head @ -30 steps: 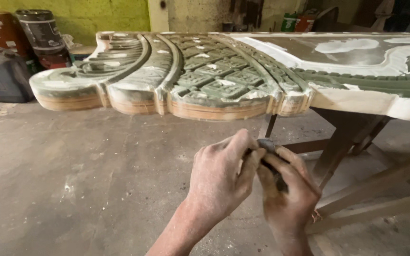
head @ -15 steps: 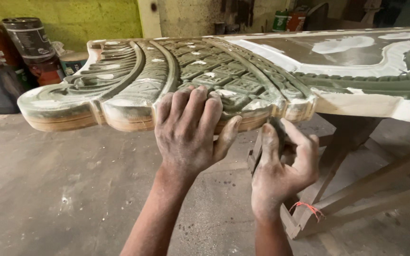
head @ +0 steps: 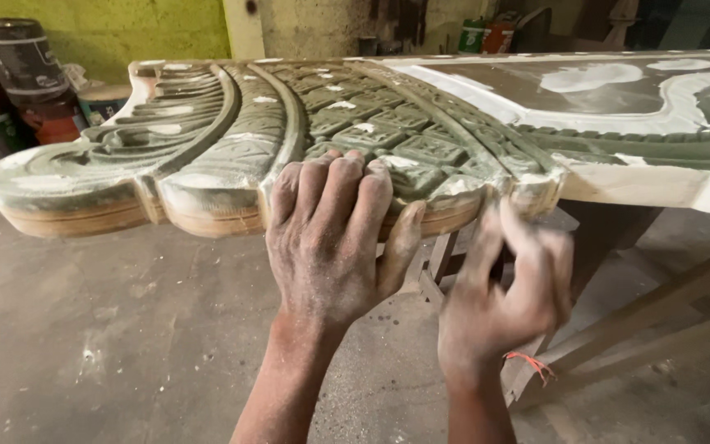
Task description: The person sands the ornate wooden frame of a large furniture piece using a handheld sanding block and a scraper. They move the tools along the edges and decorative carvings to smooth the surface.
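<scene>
Left hand [head: 334,238] spread flat, gripping the scalloped edge of a carved panel [head: 232,140]; right hand [head: 507,288], blurred, closure impossible to tell, at the same edge just beside — likely heavy, stiff, dusty, with chippable relief.

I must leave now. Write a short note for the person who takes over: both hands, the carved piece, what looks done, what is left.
Left hand: flat, fingers spread over the front edge of the carved panel, holding nothing.
Right hand: blurred in motion at the panel's edge, just right of the left hand; whether it holds something cannot be told.
Panel: lies flat on a wooden stand.
Done: top is green with white patches.
Left: edge shows bare wood.
</scene>
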